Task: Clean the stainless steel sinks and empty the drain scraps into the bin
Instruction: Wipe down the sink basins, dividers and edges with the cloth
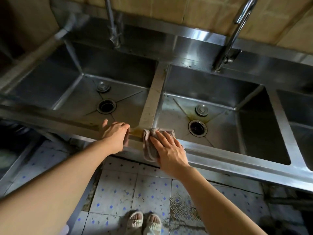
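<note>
On the near rim between the two sinks (220, 116), the right hand (171, 150) presses flat on the grey cloth (149, 141); left hand (116, 134) rests open, holding nothing; rub left, hard, over the yellow stain (136, 131).

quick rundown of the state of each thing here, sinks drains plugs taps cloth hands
left steel sink basin: empty, drain open
right steel sink basin: brown stains around drain
left round drain: open
right round drain: open
two metal plugs: out, lying behind the drains
two taps: no water running
grey folded cloth: pressed on front rim
right hand: flat on cloth
left hand: resting on rim
</note>
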A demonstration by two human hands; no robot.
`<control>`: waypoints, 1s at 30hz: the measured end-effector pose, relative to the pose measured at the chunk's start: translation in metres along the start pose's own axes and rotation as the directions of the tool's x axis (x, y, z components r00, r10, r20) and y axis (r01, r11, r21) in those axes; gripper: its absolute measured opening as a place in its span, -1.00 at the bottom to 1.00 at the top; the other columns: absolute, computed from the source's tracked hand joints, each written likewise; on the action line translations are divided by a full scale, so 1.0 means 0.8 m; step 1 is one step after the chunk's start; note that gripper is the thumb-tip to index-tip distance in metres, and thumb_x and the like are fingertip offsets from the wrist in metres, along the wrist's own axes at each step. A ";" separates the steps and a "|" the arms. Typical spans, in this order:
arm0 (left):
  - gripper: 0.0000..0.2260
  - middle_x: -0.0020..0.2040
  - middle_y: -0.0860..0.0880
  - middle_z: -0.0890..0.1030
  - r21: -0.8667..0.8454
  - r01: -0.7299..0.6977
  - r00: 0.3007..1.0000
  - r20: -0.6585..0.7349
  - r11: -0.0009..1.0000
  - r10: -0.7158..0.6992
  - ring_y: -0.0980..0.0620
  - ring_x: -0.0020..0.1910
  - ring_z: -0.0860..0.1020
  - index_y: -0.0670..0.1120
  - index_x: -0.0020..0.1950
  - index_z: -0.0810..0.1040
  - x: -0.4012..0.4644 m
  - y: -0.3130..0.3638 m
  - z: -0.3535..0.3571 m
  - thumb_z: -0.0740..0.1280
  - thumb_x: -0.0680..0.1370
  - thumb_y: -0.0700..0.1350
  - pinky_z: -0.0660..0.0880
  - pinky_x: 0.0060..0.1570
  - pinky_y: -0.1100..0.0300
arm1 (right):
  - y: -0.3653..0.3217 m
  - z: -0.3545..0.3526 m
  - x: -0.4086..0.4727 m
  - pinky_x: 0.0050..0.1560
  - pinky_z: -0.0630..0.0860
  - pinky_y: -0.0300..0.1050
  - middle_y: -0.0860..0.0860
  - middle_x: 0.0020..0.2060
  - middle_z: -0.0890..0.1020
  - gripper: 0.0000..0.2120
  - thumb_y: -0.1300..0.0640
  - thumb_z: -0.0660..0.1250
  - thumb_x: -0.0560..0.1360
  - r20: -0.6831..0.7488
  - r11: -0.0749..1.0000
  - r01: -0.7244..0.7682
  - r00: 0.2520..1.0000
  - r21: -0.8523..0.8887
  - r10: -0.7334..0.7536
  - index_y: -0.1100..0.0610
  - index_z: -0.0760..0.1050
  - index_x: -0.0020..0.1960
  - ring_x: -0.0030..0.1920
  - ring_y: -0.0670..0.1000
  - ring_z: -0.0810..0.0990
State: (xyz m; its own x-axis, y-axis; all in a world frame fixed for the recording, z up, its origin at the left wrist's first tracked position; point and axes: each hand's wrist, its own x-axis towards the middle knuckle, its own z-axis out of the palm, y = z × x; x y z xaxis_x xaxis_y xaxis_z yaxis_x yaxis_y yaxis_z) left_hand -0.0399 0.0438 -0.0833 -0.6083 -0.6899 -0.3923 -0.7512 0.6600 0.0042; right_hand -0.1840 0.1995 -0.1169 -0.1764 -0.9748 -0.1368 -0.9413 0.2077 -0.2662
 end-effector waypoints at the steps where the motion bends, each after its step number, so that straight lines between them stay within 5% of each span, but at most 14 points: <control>1: -0.42 0.33 0.07 0.42 0.004 0.003 1.000 0.001 1.000 -0.003 0.03 0.37 0.33 0.04 0.35 0.35 -0.001 0.000 0.000 0.48 0.38 -0.09 0.00 0.43 -0.07 | 0.012 -0.002 -0.008 0.46 0.17 0.16 0.01 0.50 0.24 -0.36 0.05 0.34 0.43 -0.010 1.000 -0.012 1.000 -0.003 0.012 -0.02 0.26 0.48 0.50 0.17 0.17; 8: -0.35 0.30 0.08 0.44 -0.019 0.035 0.999 0.010 0.999 -0.035 0.03 0.33 0.36 0.07 0.36 0.34 -0.004 0.001 -0.003 0.54 0.34 -0.07 0.09 0.40 -0.02 | 0.072 -0.012 -0.065 0.34 0.32 0.21 0.09 0.41 0.40 -0.31 0.08 0.47 0.33 -0.060 0.986 -0.143 0.989 -0.090 0.138 0.05 0.36 0.42 0.40 0.23 0.36; 12: -0.26 0.34 0.07 0.42 -0.030 0.019 1.000 0.008 0.999 -0.019 0.02 0.33 0.35 0.08 0.42 0.28 -0.001 -0.003 -0.002 0.56 0.32 -0.03 0.17 0.35 0.03 | 0.050 -0.011 -0.055 0.48 -0.08 0.12 0.00 0.53 0.12 -0.28 0.17 0.32 0.42 -0.026 0.987 -0.157 0.987 -0.044 0.156 -0.01 0.14 0.53 0.54 0.15 0.02; 17: -0.13 0.42 0.06 0.34 -0.065 -0.074 0.996 0.053 0.995 0.078 0.01 0.39 0.30 0.04 0.48 0.20 0.006 -0.019 0.000 0.58 0.28 0.03 0.15 0.37 0.02 | 0.000 -0.009 -0.016 0.45 -0.25 0.04 -0.03 0.55 0.04 -0.22 0.19 0.31 0.41 0.002 0.999 -0.042 0.999 -0.013 0.042 -0.04 0.06 0.55 0.55 0.12 -0.09; 20: -0.06 0.47 0.04 0.26 -0.039 -0.082 0.991 0.102 0.996 0.086 0.00 0.44 0.23 0.01 0.51 0.16 0.012 -0.044 -0.007 0.57 0.26 0.12 0.06 0.43 -0.06 | -0.033 0.000 0.010 0.43 -0.28 0.03 -0.03 0.55 0.01 -0.28 0.14 0.25 0.46 0.020 1.000 -0.017 1.000 0.004 0.017 -0.05 0.05 0.55 0.55 0.13 -0.11; 23: -0.18 0.33 0.07 0.39 -0.051 -0.094 0.983 0.153 0.994 0.101 0.01 0.31 0.33 0.06 0.40 0.29 0.021 -0.070 -0.015 0.55 0.22 0.18 0.14 0.36 -0.05 | -0.060 0.008 0.033 0.43 -0.13 0.13 0.02 0.53 0.14 -0.32 0.06 0.28 0.42 0.042 1.000 -0.017 0.999 0.019 0.016 -0.02 0.18 0.51 0.53 0.20 0.05; 30: -0.17 0.24 0.04 0.41 -0.049 -0.201 0.960 0.190 0.978 0.207 -0.02 0.30 0.32 0.02 0.36 0.32 0.033 -0.081 -0.024 0.55 0.18 0.21 0.13 0.38 -0.09 | -0.080 -0.003 0.068 0.39 -0.42 -0.05 -0.10 0.54 -0.16 -0.30 -0.28 -0.05 0.45 0.125 0.998 -0.036 0.992 0.044 0.030 -0.12 -0.06 0.55 0.52 0.02 -0.30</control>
State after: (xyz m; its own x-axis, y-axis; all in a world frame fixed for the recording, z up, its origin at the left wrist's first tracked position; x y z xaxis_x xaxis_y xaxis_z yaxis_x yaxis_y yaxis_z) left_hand -0.0123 -0.0232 -0.0762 -0.6906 -0.4694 -0.5502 -0.6254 0.7697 0.1284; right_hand -0.1343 0.1334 -0.1053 -0.1672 -0.9501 -0.2634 -0.9207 0.2460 -0.3030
